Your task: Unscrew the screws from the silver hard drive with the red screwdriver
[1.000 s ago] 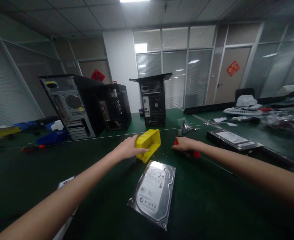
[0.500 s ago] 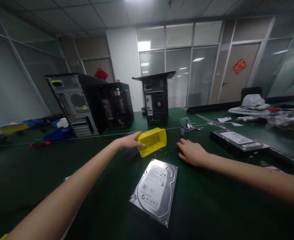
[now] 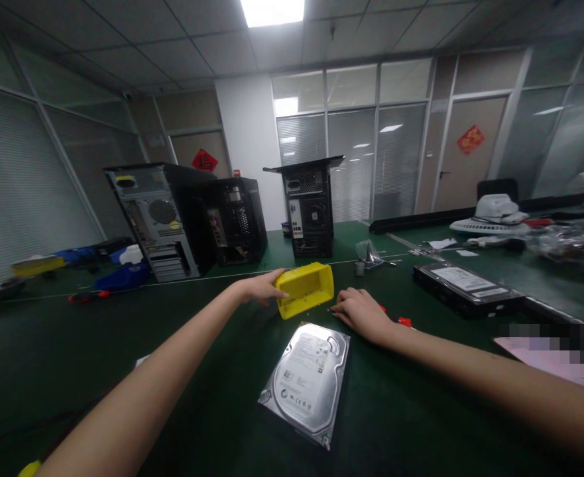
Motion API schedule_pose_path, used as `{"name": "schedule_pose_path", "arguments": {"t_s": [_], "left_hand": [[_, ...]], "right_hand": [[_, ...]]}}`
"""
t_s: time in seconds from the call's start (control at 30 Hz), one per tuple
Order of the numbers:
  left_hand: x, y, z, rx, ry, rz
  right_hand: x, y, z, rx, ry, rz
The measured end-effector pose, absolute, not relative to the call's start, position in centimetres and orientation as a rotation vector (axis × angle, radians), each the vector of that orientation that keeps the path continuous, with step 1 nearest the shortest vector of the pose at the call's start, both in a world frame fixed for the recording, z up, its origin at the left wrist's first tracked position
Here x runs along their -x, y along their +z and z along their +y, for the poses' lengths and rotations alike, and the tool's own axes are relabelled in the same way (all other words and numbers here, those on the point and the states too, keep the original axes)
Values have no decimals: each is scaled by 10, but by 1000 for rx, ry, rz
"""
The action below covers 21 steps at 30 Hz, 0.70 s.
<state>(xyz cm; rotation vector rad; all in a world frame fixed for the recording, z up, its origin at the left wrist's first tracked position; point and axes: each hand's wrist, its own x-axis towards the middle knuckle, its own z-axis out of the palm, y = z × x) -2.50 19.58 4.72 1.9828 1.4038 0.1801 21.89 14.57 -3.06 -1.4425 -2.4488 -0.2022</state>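
Observation:
My left hand (image 3: 262, 287) grips a yellow plastic bin (image 3: 311, 308) by its left end. The bin lies tipped on its side, its opening facing me and to the right, with small dark bits inside. My right hand (image 3: 361, 314) rests on the table just right of the opening, fingers bent and drawn together. A few tiny bits, perhaps screws, lie by its fingertips; whatever is under the fingers is hidden. Below the bin, a silver hard drive (image 3: 305, 384) lies label up. Red-handled objects (image 3: 404, 322) show partly behind my right wrist.
Several computer cases (image 3: 307, 212) stand at the back. Another hard drive (image 3: 465, 288) lies on the right, with a clear plastic bag (image 3: 367, 252) nearer the middle. A white cap-like object (image 3: 495, 212), clear wrapping (image 3: 575, 232) and blue bins (image 3: 127, 275) lie farther off on the green table (image 3: 212, 404).
My right hand has moved left toward the bin's opening, over the scattered bits, uncovering red-handled objects behind it. My left hand keeps hold of the bin. The view has tilted up slightly.

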Motion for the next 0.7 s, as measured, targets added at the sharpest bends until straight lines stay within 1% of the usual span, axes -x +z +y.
{"name": "schedule_pose_path", "arguments": {"t_s": [0.27, 0.47, 0.6, 0.7], "left_hand": [[19, 48, 195, -2079, 117, 1352], [21, 49, 199, -2247, 147, 1310], [14, 43, 197, -2421, 359, 1371], [5, 33, 183, -2591, 667, 1412]], "right_hand": [[-219, -37, 134, 1389, -198, -2422], [-220, -36, 145, 1427, -132, -2386], [-221, -35, 154, 1478, -64, -2334], [-221, -34, 156, 1516, -39, -2286]]}}
